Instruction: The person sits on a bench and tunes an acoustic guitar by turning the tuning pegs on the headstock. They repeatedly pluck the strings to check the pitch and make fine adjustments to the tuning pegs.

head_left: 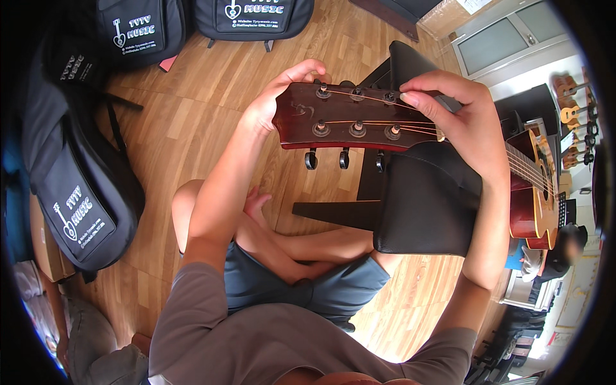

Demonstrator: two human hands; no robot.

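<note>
Wood flooring (224, 77) spreads beneath the guitar headstock (346, 112) jutting beyond a black padded bench (430, 199), the right hand (459, 106) pinching a string (343, 92) while the left hand (273, 102) cups the tip, its grip partly hidden, and a loosened pinch could let the string slacken.

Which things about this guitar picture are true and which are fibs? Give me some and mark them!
1. The left hand is at the end of the headstock. True.
2. The right hand is at the strings. True.
3. Both hands wear gloves. False: both are bare.
4. Three pegs show along the headstock's near edge. True.
5. The bags on the left are yellow. False: they are black.
6. The floor is green. False: it is wood-brown.
</note>
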